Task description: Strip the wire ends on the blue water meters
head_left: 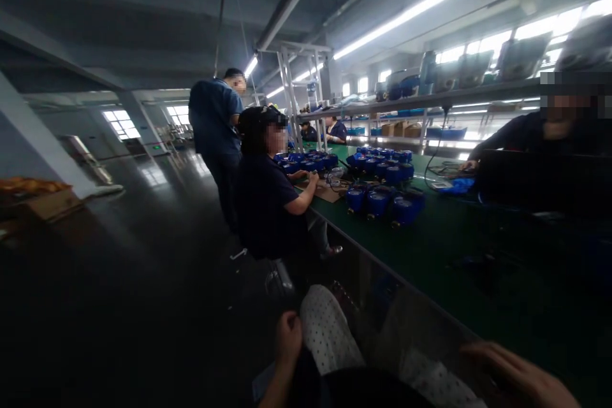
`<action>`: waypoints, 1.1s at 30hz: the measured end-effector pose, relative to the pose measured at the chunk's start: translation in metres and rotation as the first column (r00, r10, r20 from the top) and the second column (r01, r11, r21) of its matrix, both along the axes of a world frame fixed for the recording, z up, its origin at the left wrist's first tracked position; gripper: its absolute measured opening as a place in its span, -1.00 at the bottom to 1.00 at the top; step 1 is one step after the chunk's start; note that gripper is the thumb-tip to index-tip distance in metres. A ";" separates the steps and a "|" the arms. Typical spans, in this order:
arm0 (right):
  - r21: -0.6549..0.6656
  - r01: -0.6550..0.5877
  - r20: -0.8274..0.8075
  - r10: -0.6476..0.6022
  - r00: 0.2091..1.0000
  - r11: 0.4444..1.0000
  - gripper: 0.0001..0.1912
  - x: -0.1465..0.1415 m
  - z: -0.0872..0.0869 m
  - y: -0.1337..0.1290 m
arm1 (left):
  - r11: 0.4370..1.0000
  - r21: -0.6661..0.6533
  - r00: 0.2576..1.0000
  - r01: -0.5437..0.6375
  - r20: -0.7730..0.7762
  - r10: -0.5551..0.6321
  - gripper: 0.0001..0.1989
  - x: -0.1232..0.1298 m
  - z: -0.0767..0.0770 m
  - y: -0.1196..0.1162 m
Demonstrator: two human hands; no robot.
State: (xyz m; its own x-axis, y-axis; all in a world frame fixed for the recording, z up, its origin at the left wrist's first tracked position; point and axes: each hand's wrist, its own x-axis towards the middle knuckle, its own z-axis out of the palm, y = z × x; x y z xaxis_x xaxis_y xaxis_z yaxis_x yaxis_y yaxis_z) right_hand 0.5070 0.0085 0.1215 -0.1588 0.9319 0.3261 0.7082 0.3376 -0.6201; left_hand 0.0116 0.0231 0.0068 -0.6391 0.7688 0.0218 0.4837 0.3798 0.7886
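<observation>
Resting near the dotted knee [327,328], left hand [289,339] at 6 o'clock looks loosely curled; contact and any grip: can't tell. Right hand [519,366] at 4 o'clock, fingers extended and close together, blurred, by the near edge of the green table [430,261]; touching or not unclear. Blue round units [378,201] sit in rows on the table at 3 o'clock, well apart from both hands. Seated co-worker [268,204] at 9 o'clock, hands over brown sheet [329,192]; standing person [215,118] at 10 o'clock.
</observation>
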 end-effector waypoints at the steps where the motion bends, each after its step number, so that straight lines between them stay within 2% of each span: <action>1: 0.014 -0.128 0.055 0.127 0.990 0.992 -0.68 0.009 0.012 0.008 | 0.999 0.027 0.999 0.043 0.005 -0.043 -0.79 0.006 0.003 0.008; 2: 0.114 -0.115 0.095 0.105 0.990 0.987 -0.70 0.017 0.026 0.016 | 0.995 0.050 0.996 0.090 0.005 -0.091 -0.78 0.014 0.005 0.015; 4: 0.260 0.009 0.042 -0.021 0.999 0.966 -0.71 0.034 0.052 0.035 | 0.977 0.074 0.979 0.202 -0.002 -0.202 -0.75 0.035 0.004 0.024; 6: 0.272 0.135 -0.003 -0.139 0.990 0.953 -0.64 0.050 0.068 0.053 | 0.944 0.051 0.945 0.326 0.001 -0.327 -0.72 0.061 -0.005 0.023; 7: 0.264 0.188 -0.021 -0.189 0.982 0.946 -0.62 0.056 0.070 0.061 | 0.922 0.023 0.922 0.387 0.009 -0.388 -0.72 0.075 -0.011 0.019; 11: 0.194 0.316 -0.096 -0.302 0.948 0.929 -0.64 0.073 0.055 0.073 | 0.795 -0.153 0.807 0.587 0.039 -0.589 -0.74 0.118 -0.038 -0.006; 14: 0.132 0.339 -0.164 -0.316 0.934 0.932 -0.66 0.073 0.042 0.071 | 0.709 -0.251 0.738 0.659 0.037 -0.673 -0.75 0.128 -0.049 -0.017; 19: 0.060 0.320 -0.245 -0.297 0.923 0.945 -0.63 0.065 0.041 0.067 | 0.661 -0.350 0.709 0.663 0.013 -0.705 -0.78 0.128 -0.047 -0.012; 24: 0.000 0.271 -0.239 -0.263 0.935 0.963 -0.65 0.060 0.044 0.065 | 0.605 -0.419 0.669 0.677 0.008 -0.743 -0.82 0.142 -0.043 -0.002; 27: -0.027 0.272 -0.242 -0.270 0.932 0.962 -0.69 0.059 0.041 0.068 | 0.604 -0.437 0.669 0.666 -0.009 -0.743 -0.79 0.151 -0.046 0.007; 29: -0.006 0.358 -0.280 -0.345 0.896 0.934 -0.67 0.063 0.039 0.070 | 0.628 -0.416 0.680 0.657 -0.031 -0.732 -0.75 0.154 -0.045 0.016; 30: 0.019 0.434 -0.311 -0.407 0.859 0.901 -0.64 0.069 0.039 0.072 | 0.646 -0.396 0.689 0.653 -0.045 -0.723 -0.73 0.155 -0.042 0.022; 31: 0.048 0.524 -0.347 -0.478 0.807 0.850 -0.58 0.076 0.039 0.073 | 0.665 -0.372 0.699 0.647 -0.059 -0.713 -0.70 0.154 -0.037 0.029; 33: 0.102 0.704 -0.411 -0.614 0.674 0.703 -0.40 0.100 0.042 0.078 | 0.707 -0.308 0.720 0.636 -0.092 -0.688 -0.65 0.154 -0.018 0.047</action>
